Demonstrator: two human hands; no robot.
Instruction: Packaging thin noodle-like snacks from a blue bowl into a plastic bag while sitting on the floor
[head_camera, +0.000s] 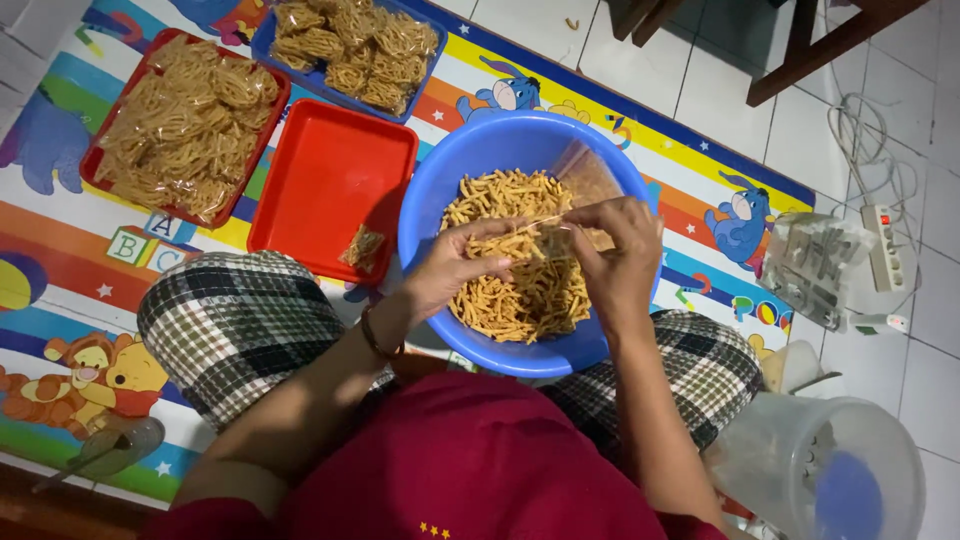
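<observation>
A blue bowl (440, 180) of yellow stick snacks (520, 295) sits between my knees on a colourful mat. My right hand (618, 255) grips the mouth of a small clear plastic bag (585, 180) over the bowl. My left hand (455, 265) is at the bag's opening, fingers pinched on a few snack sticks.
An empty-looking red tray (330, 180) holds one small filled bag (363, 247). A second red tray (185, 125) and a blue tray (350, 45) hold several filled bags. A clear plastic jar (830, 465), loose plastic bags (815, 265) and a power strip (885, 250) lie on the white tiles at right.
</observation>
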